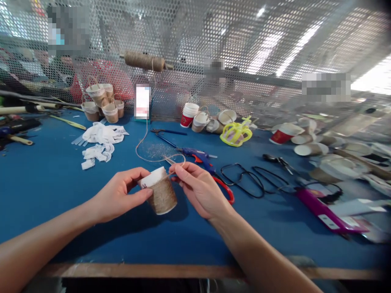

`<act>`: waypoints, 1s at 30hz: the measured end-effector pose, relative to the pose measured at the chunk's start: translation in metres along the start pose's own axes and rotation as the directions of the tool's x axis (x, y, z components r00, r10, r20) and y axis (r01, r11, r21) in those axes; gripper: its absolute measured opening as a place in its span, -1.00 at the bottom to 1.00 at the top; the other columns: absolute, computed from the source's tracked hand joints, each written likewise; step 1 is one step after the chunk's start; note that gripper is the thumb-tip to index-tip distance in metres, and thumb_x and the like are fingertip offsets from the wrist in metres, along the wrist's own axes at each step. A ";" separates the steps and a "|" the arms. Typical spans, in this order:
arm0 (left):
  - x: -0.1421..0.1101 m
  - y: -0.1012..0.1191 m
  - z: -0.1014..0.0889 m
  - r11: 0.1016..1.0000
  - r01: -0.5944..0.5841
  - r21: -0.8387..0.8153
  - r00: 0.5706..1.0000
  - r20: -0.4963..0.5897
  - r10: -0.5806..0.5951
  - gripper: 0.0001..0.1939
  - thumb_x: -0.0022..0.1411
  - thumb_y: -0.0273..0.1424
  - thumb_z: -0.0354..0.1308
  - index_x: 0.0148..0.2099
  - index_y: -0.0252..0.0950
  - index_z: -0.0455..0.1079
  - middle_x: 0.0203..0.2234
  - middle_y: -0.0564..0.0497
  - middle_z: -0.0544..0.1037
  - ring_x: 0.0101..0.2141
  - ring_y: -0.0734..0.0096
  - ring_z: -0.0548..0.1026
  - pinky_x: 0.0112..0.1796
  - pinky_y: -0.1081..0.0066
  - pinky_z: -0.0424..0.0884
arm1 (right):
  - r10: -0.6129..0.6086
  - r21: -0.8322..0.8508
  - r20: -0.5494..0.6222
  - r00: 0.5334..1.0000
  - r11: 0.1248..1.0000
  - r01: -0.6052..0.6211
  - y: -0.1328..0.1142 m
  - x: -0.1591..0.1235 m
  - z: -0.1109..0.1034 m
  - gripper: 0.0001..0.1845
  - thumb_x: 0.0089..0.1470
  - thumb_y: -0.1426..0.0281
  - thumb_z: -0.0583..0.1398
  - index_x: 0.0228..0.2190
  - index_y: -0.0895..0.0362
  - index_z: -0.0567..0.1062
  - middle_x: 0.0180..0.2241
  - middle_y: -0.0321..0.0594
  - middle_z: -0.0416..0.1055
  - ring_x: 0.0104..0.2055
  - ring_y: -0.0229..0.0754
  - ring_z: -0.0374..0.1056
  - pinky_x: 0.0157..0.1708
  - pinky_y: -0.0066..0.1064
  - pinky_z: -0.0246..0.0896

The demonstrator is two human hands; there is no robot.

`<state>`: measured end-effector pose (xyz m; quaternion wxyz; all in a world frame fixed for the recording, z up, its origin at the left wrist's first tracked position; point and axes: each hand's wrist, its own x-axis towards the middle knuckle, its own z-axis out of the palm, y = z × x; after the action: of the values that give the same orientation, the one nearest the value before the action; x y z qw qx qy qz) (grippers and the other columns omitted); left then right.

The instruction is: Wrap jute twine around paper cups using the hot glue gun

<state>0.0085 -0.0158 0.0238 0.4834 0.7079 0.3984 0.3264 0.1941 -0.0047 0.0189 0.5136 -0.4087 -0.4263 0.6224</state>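
Note:
A paper cup (164, 196), wrapped over most of its side in brown twine with a white band left bare near the rim, tilts above the blue table. My left hand (122, 194) grips it from the left, thumb on the near side. Between the thumb and fingers of my right hand (200, 187) is a strand of twine (141, 141), held close against the cup's right side. From there the strand loops back over the table and up towards a twine spool (144, 61). Scissors with red handles (227, 190) lie partly hidden behind my right hand.
A blue glue gun (200, 156) and its black cable (259, 183) lie right of centre. Twine-wrapped cups (110, 113) stand back left near crumpled white scraps (102, 134). Red-and-white cups (189, 114) and a yellow woven basket (236, 134) sit behind. A purple box (324, 209) lies right.

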 end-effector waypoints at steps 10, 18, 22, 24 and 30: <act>-0.001 0.002 0.001 0.999 0.024 -0.023 1.000 -0.002 -0.024 -0.93 0.07 -0.44 0.03 -0.37 -0.35 0.27 -0.53 0.11 0.32 -0.50 0.57 0.25 -0.50 0.56 0.17 | -0.033 -0.102 -0.061 0.998 0.994 0.026 0.000 -0.003 -0.001 -0.80 -0.23 0.31 0.29 -0.54 0.16 0.43 -0.51 -0.37 0.33 -0.43 -0.38 0.20 -0.32 -0.45 0.07; -0.003 -0.001 0.001 0.997 -0.002 -0.082 1.000 0.010 0.003 -0.95 0.08 -0.46 0.05 -0.37 -0.35 0.26 -0.53 0.12 0.31 -0.50 0.59 0.23 -0.49 0.57 0.16 | -0.025 -0.137 -0.024 0.999 0.990 0.022 0.004 -0.002 0.000 -0.78 -0.18 0.28 0.26 -0.55 0.18 0.38 -0.55 -0.37 0.29 -0.47 -0.38 0.16 -0.39 -0.46 0.03; -0.004 -0.002 0.001 0.995 -0.043 -0.093 0.999 0.005 0.044 -0.95 0.07 -0.46 0.05 -0.37 -0.35 0.27 -0.52 0.10 0.32 -0.50 0.57 0.24 -0.49 0.56 0.18 | -0.015 -0.123 0.008 1.000 0.992 0.016 0.005 -0.005 0.003 -0.76 -0.16 0.27 0.24 -0.55 0.17 0.33 -0.56 -0.38 0.25 -0.50 -0.39 0.11 -0.45 -0.48 0.00; -0.004 -0.002 0.001 0.993 -0.059 -0.098 0.998 0.012 0.061 -0.96 0.07 -0.47 0.05 -0.38 -0.35 0.27 -0.51 0.09 0.33 -0.49 0.56 0.26 -0.49 0.56 0.19 | 0.006 -0.128 0.026 1.000 0.992 -0.002 0.006 -0.006 0.004 -0.74 -0.14 0.25 0.22 -0.54 0.17 0.30 -0.55 -0.39 0.22 -0.50 -0.39 0.09 -0.47 -0.48 -0.01; -0.005 -0.003 0.000 0.990 -0.087 -0.107 0.996 0.023 0.090 -0.97 0.09 -0.48 0.05 -0.35 -0.34 0.27 -0.44 0.06 0.38 -0.40 0.51 0.31 -0.36 0.51 0.25 | 0.003 -0.269 0.046 0.999 0.963 0.009 0.012 -0.006 0.006 -0.73 0.02 0.17 0.07 -0.48 0.13 0.22 -0.54 -0.39 0.11 -0.50 -0.36 0.03 -0.50 -0.46 -0.01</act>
<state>0.0053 -0.0201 0.0208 0.5109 0.7026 0.3420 0.3583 0.1856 -0.0131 0.0098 0.4443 -0.4595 -0.5192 0.5673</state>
